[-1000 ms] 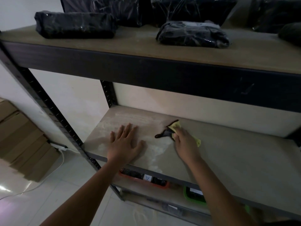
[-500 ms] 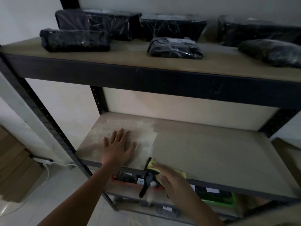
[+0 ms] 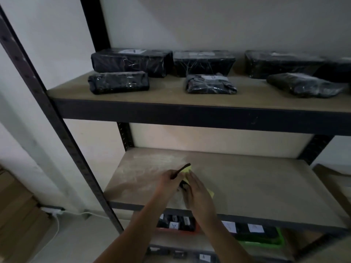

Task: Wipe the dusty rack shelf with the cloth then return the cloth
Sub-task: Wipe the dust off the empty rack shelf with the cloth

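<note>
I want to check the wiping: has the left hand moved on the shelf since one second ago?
Yes. The left hand has left the dusty left part of the shelf and gone right, meeting the right hand at the yellow cloth.

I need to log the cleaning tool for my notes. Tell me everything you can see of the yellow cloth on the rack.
The yellow cloth is pale yellow, soft-looking and crumpled, with a dark strap or handle-like piece sticking up from it toward the back left. It lies on the middle shelf, left of centre and near the dusty patch. Most of it is hidden: the left hand grips the dark piece, and the right hand lies over the cloth. One yellow corner peeks out at the right of that hand. Blur hides its weave.
</note>
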